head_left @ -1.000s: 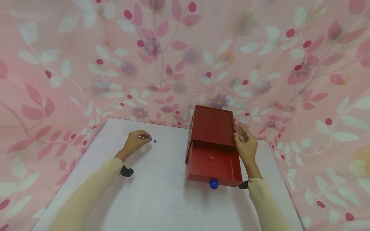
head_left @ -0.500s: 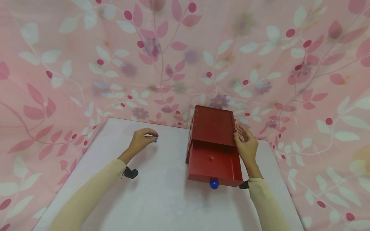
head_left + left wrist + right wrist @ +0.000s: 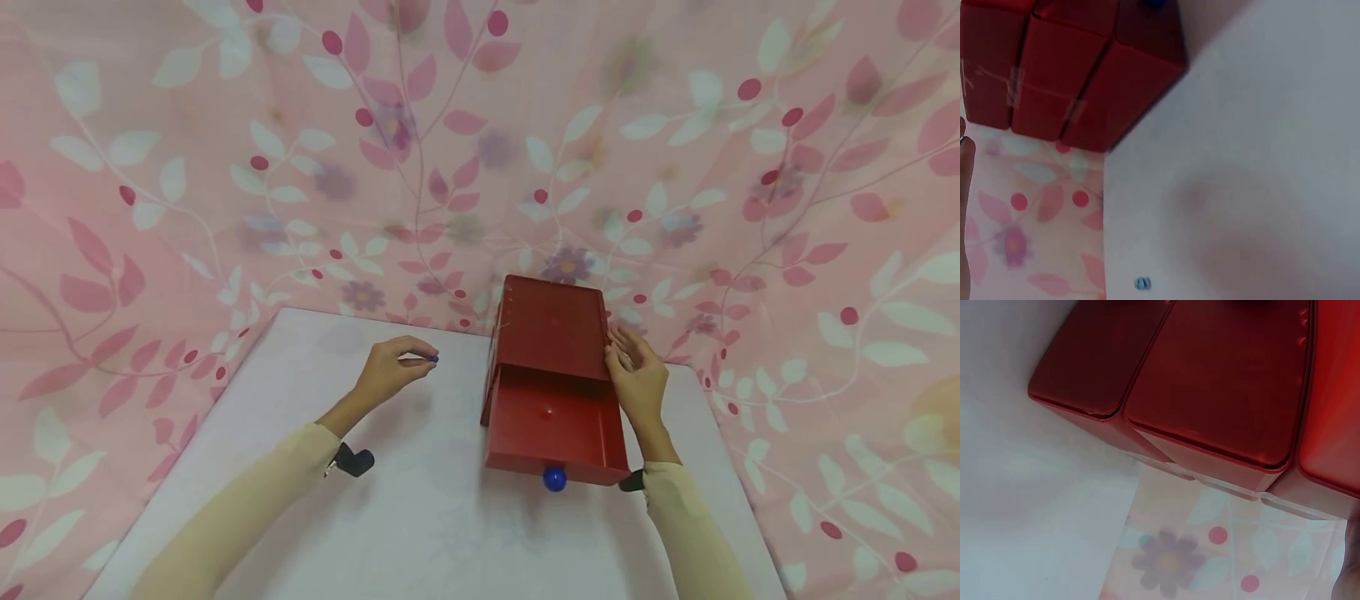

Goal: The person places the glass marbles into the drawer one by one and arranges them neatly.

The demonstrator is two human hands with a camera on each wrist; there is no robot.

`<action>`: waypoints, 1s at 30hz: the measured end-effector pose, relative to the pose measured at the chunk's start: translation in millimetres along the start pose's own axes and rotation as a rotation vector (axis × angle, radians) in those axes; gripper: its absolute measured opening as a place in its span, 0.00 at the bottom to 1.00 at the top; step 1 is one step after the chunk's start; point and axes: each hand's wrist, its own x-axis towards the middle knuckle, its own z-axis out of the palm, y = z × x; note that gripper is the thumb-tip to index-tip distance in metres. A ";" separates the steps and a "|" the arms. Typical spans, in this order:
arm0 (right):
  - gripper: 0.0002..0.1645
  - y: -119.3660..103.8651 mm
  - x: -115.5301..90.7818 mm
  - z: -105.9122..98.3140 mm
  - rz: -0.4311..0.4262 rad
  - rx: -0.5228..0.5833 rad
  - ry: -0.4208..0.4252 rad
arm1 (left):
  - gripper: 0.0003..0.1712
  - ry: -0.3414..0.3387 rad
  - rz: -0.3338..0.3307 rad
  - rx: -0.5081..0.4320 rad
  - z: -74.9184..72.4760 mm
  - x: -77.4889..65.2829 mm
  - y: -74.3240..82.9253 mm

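My left hand (image 3: 396,369) pinches a small dark-blue bead-like piece (image 3: 434,358) between thumb and fingertips, above the white table and left of the red drawer cabinet (image 3: 555,325). A second small blue, shiny piece (image 3: 1142,283) lies on the table in the left wrist view; the hand covers it in the head view. The cabinet's top drawer (image 3: 551,417) is pulled out toward me, its blue ball knob (image 3: 555,479) at the front. My right hand (image 3: 639,375) rests against the cabinet's right side, fingers lightly bent. Only slivers of the hands show in the wrist views.
The white table (image 3: 420,517) runs back to a pink floral cloth (image 3: 420,167) behind and at both sides. The cabinet stands near the table's back edge, with lower drawers (image 3: 1085,369) closed beneath the top one. Dark wrist mounts (image 3: 352,460) stick out below the sleeves.
My left hand has moved right toward the cabinet, carrying the small dark-blue piece past the one on the table. The right hand and the open drawer have stayed put.
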 end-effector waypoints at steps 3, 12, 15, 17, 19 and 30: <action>0.25 1.3 -0.1 0.0 -0.005 0.003 0.000 | 0.12 -0.015 0.041 0.011 7.3 0.0 6.3; 0.24 0.5 0.0 0.1 0.002 -0.021 0.001 | 0.12 -0.041 0.103 -0.010 27.3 0.9 31.3; 0.24 0.1 -0.4 0.2 0.003 -0.021 -0.001 | 0.12 -0.049 0.125 -0.033 33.3 1.1 38.5; 0.24 0.5 -0.5 0.2 0.002 -0.016 -0.001 | 0.13 -0.055 0.135 -0.054 37.3 1.1 41.4; 0.24 1.2 -0.6 0.3 0.001 -0.009 0.000 | 0.13 -0.061 0.146 -0.072 41.0 0.9 42.8; 0.25 1.5 -0.3 0.3 -0.011 -0.010 0.005 | 0.15 -0.087 0.189 -0.112 56.3 2.4 51.6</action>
